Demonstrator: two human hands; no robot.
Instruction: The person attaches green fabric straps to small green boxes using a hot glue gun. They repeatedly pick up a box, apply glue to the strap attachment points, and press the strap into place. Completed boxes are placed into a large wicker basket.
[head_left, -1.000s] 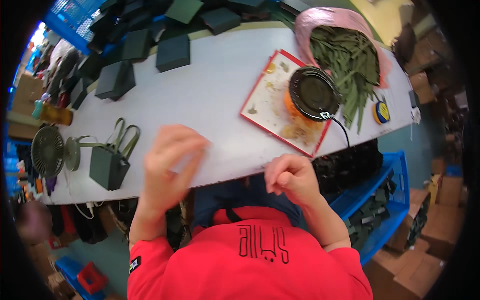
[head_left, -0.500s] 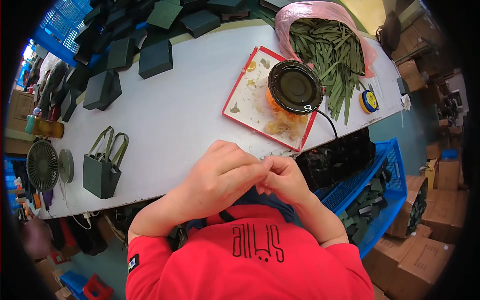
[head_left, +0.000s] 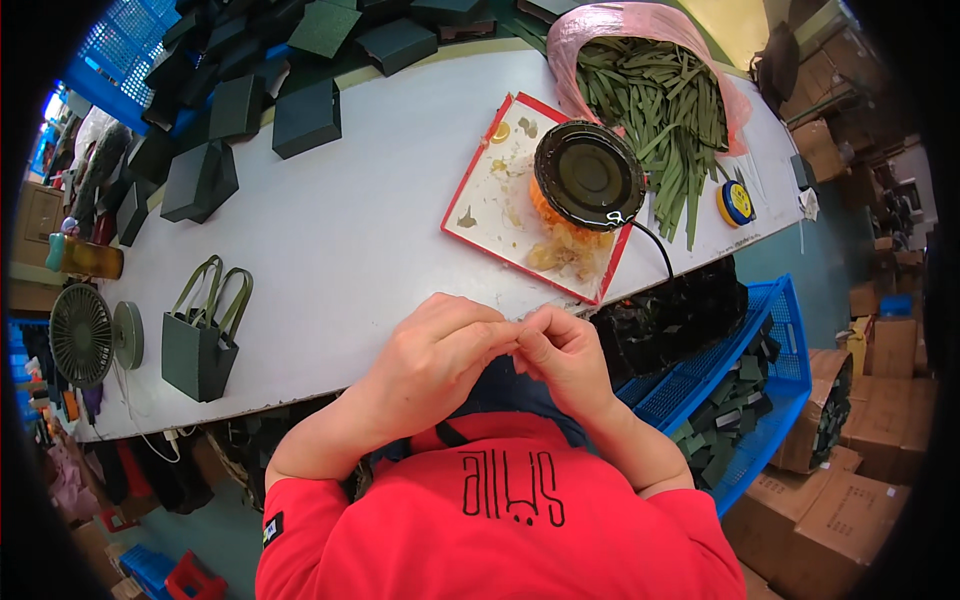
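My left hand [head_left: 440, 345] and my right hand [head_left: 562, 355] meet at the fingertips over the table's front edge, close to my body. Both are closed in a pinch, thumbs against fingers. Whatever sits between them, if anything, is too small or hidden to make out. Beyond my right hand lies a red-rimmed white tray [head_left: 480, 222] smeared with yellowish glue. A round black pot [head_left: 590, 175] with an orange lower part stands on it. To the left of my hands a small dark green paper bag [head_left: 198, 358] with two green strap handles stands upright.
A pink plastic bag [head_left: 655, 18] of green ribbon strips [head_left: 665, 105] lies at the back right, near a yellow-and-blue round tin [head_left: 736, 204]. Dark green boxes [head_left: 307, 118] crowd the back left. A small fan [head_left: 82, 335] stands far left. A blue crate [head_left: 790, 385] holds green pieces at right.
My joined hands have shifted slightly down, toward my body, and the fingers have moved a little against each other. The things on the table keep their places.
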